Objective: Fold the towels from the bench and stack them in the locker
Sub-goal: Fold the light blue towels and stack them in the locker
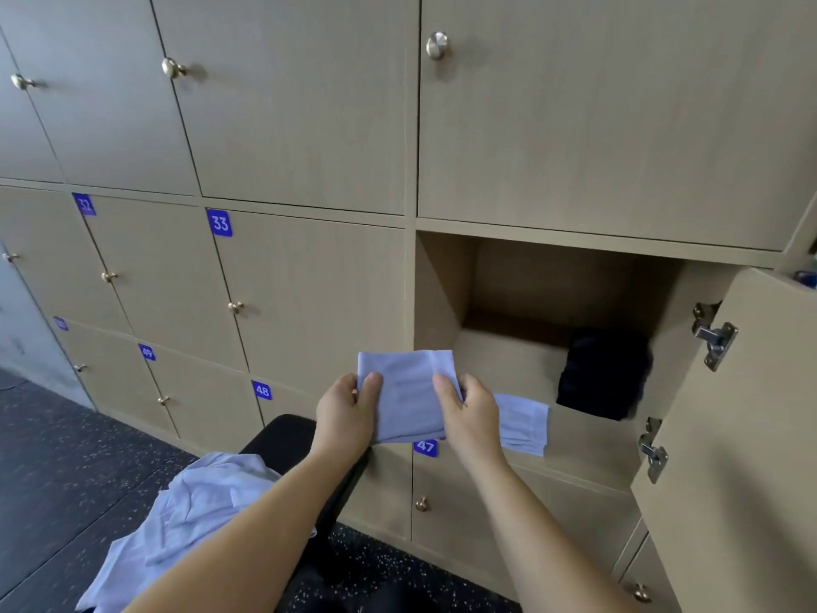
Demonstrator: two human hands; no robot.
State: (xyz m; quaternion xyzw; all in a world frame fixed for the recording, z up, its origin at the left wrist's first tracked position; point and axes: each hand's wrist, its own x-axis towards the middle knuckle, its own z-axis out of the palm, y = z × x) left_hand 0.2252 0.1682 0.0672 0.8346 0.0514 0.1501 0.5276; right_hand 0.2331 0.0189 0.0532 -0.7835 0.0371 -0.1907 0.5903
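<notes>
Pinching a folded pale-blue towel (pixel 409 398) in my left hand (pixel 342 415) and right hand (pixel 472 413), thumbs on top, I hold it before the open locker (pixel 442 294).

Folded pale-blue towel (pixel 409 400) held before the open locker (pixel 442 294); second towel (pixel 524 424) lies at its front.

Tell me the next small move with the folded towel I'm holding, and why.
Probably move the held towel forward and to the right, then lay it on the light-blue towel at the front of the open locker. It already looks folded small, the left hand and right hand each pinch a side, and the locker stands open.
</notes>
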